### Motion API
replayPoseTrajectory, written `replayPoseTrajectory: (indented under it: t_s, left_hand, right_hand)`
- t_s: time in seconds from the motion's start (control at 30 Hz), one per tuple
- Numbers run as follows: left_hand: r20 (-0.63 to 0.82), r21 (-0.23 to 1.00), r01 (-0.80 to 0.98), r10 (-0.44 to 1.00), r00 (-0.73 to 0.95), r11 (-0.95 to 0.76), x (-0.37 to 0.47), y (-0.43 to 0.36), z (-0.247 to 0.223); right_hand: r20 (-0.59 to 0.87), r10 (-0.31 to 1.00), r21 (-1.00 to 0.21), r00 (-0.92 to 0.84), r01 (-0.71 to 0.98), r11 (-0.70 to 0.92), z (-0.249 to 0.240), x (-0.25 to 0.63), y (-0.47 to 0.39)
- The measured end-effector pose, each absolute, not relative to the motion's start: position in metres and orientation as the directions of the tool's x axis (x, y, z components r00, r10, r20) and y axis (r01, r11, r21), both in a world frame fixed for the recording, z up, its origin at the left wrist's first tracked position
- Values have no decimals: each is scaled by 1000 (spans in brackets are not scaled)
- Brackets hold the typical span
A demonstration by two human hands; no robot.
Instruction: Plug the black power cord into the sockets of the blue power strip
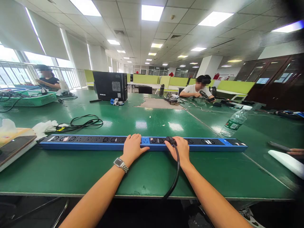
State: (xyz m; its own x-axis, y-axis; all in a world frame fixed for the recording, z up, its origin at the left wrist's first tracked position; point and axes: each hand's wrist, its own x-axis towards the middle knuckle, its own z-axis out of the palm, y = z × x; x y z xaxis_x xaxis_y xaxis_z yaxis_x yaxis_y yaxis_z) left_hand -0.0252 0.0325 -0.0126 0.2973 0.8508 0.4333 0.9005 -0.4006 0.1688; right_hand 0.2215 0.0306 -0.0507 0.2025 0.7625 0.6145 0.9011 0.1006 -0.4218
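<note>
A long blue-edged power strip (pixel 95 145) with black and blue sockets lies across the front of the green table. My left hand (pixel 133 146), with a metal-banded watch (pixel 121 164) on the wrist, grips the strip left of its middle, fingers over the top and thumb along the near side. Just to the right, my right hand (pixel 181 148) is closed on a black power plug (pixel 170 140), which sits at one of the sockets. From the plug a thick black cord (pixel 177 174) hangs over the table's near edge. The plug's contact with the socket is hidden.
A coiled black cable (pixel 86 122) and crumpled white tissue (pixel 46 129) lie behind the strip's left end. A tilted water bottle (pixel 236 122) is behind its right end. Farther back are a green basket (pixel 40 99), a black computer case (pixel 110 85) and two seated people.
</note>
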Motion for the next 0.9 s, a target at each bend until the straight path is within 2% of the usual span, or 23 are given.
replayPoseTrajectory:
  t_s: [0.2, 0.47, 0.6, 0.73, 0.9]
  left_hand:
    - [426, 165, 902, 853, 300, -400, -25, 33, -13]
    - [420, 165, 905, 858, 295, -392, -25, 33, -14]
    - [416, 159, 907, 860, 296, -389, -24, 34, -13]
    - [412, 170, 906, 863, 292, -387, -25, 33, -13]
    - [569, 197, 870, 776, 274, -451, -24, 28, -12]
  right_hand:
    - [596, 749, -515, 289, 853, 81, -50, 218, 32]
    - [631, 688, -616, 359, 771, 163, -42, 212, 33]
    - [690, 602, -636, 403, 735, 237, -31, 208, 32]
    - [701, 589, -635, 401, 726, 262, -28, 209, 31]
    - [719, 583, -602, 377, 757, 253, -31, 207, 30]
